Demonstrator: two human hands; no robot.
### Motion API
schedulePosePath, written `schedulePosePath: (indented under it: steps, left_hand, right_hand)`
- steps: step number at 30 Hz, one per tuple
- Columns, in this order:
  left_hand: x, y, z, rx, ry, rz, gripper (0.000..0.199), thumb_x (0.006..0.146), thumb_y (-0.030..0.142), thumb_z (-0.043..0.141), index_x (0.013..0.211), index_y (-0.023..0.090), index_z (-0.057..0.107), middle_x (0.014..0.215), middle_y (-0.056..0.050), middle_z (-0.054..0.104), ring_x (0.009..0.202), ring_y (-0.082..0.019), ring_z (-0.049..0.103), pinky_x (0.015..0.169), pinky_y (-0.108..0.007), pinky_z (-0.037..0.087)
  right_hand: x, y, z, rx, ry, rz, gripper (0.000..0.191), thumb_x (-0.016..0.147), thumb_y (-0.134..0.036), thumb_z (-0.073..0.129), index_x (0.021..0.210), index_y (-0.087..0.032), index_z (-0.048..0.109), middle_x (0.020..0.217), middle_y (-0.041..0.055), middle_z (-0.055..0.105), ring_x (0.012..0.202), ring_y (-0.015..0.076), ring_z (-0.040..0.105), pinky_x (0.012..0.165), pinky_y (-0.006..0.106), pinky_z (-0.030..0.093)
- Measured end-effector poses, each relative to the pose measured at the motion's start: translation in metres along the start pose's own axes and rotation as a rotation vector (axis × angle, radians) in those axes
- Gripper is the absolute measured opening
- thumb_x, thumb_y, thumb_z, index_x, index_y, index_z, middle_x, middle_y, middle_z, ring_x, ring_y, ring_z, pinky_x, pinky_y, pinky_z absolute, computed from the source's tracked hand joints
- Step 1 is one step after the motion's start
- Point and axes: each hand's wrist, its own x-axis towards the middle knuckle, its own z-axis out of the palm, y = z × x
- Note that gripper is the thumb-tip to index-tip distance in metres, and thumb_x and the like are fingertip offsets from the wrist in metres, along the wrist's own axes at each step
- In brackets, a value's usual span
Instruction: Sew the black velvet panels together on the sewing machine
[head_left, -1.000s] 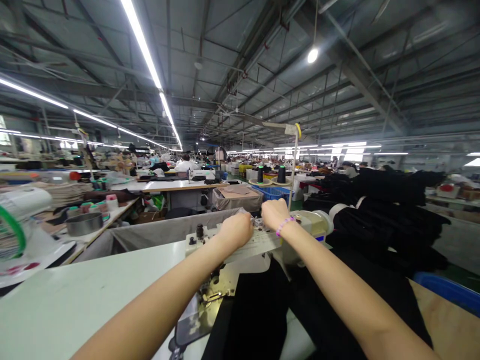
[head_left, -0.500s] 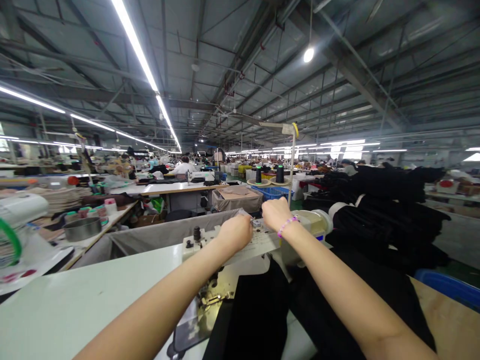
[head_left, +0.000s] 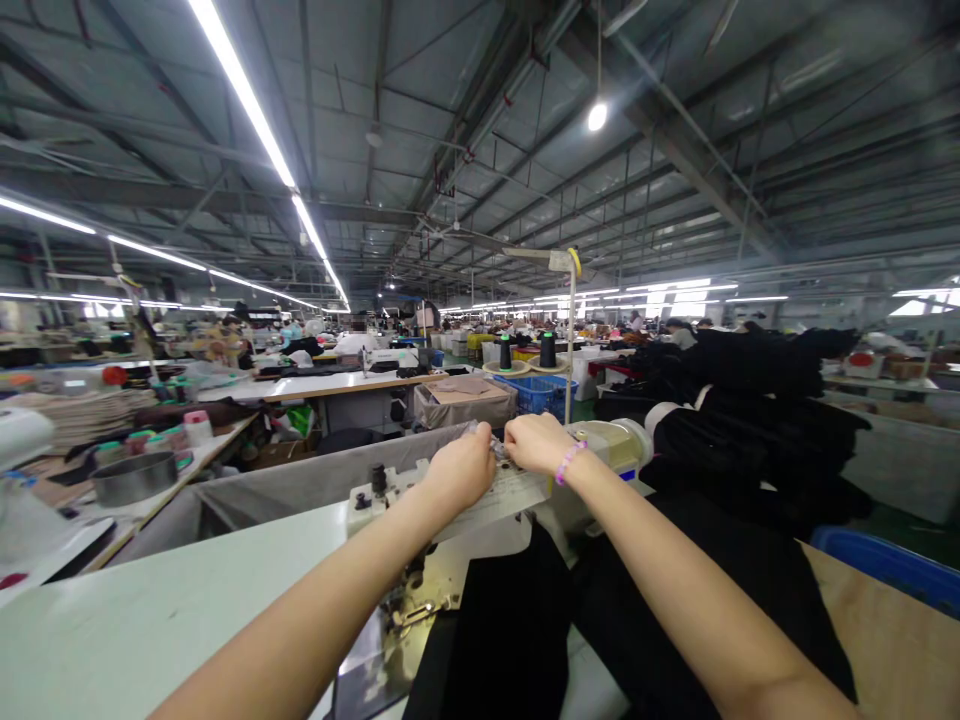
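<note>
Both hands are held close together above the top of a cream sewing machine (head_left: 525, 490). My left hand (head_left: 461, 466) has its fingers pinched together at the machine's top; what lies between them is too small to name. Just to the right, my right hand (head_left: 538, 442), with a pink beaded bracelet (head_left: 570, 462) at the wrist, is also closed, its fingertips near the left ones. Black fabric (head_left: 510, 620) lies beside the metal presser area (head_left: 420, 610) and spreads to the right beneath my forearm.
Behind the machine stand a thread stand (head_left: 571, 330), two black thread cones (head_left: 548, 350) and a blue basket (head_left: 541, 390). Black garments (head_left: 757, 430) are piled at the right, near a blue tub (head_left: 885, 565). A metal ring (head_left: 135, 478) sits on the left table.
The view has shifted slightly to the right. My right hand has moved a little lower and nearer to my left hand, and both remain over the machine's top.
</note>
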Motion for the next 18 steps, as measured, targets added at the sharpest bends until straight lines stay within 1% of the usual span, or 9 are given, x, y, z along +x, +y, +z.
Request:
schedulePosePath:
  steps: [3,5,9,13,16,18]
  left_hand:
    - [0.001,-0.001,0.002,0.019,0.0,0.043,0.032,0.094,0.02,0.039,0.119,0.02,0.059,0.109,-0.014,0.072,0.099,-0.028,0.071,0.083,-0.038,0.054]
    - [0.001,-0.002,0.004,0.036,-0.005,0.065,0.033,0.094,0.022,0.039,0.116,0.022,0.064,0.109,-0.014,0.072,0.098,-0.028,0.072,0.084,-0.038,0.054]
    - [0.004,-0.002,0.003,0.072,-0.019,0.095,0.036,0.093,0.022,0.04,0.114,0.022,0.069,0.106,-0.014,0.072,0.096,-0.029,0.072,0.083,-0.039,0.054]
    - [0.008,0.0,-0.004,0.098,-0.041,0.123,0.035,0.09,0.02,0.044,0.11,0.023,0.073,0.105,-0.014,0.073,0.097,-0.028,0.071,0.086,-0.037,0.054]
    - [0.014,0.0,-0.009,0.098,-0.059,0.154,0.033,0.088,0.019,0.046,0.104,0.024,0.075,0.104,-0.013,0.074,0.098,-0.027,0.071,0.087,-0.036,0.054]
    - [0.017,0.0,-0.01,0.091,-0.063,0.18,0.032,0.087,0.02,0.047,0.099,0.024,0.077,0.102,-0.011,0.076,0.098,-0.027,0.071,0.088,-0.035,0.053]
  right_hand:
    - [0.008,0.013,0.005,0.087,-0.03,0.011,0.034,0.096,-0.035,0.062,0.125,-0.018,0.059,0.126,0.0093,0.062,0.106,0.024,0.064,0.089,0.045,0.056]
    - [0.018,0.02,0.009,0.165,-0.061,-0.02,0.034,0.097,-0.035,0.062,0.125,-0.018,0.059,0.126,0.0093,0.062,0.106,0.0239,0.064,0.088,0.045,0.056]
    - [0.036,0.025,0.013,0.296,-0.139,-0.093,0.033,0.096,-0.035,0.062,0.125,-0.018,0.06,0.126,0.009,0.062,0.105,0.0238,0.065,0.088,0.044,0.056]
    - [0.04,0.03,0.015,0.362,-0.189,-0.086,0.033,0.096,-0.035,0.063,0.124,-0.018,0.06,0.125,0.0089,0.062,0.104,0.0238,0.065,0.087,0.044,0.056]
    - [0.035,0.04,0.014,0.403,-0.178,-0.051,0.033,0.096,-0.035,0.063,0.124,-0.017,0.06,0.124,0.0085,0.063,0.103,0.0235,0.065,0.086,0.043,0.057]
    - [0.03,0.052,0.012,0.425,-0.104,-0.009,0.033,0.096,-0.035,0.063,0.124,-0.018,0.06,0.125,0.0086,0.063,0.103,0.0235,0.065,0.086,0.044,0.057]
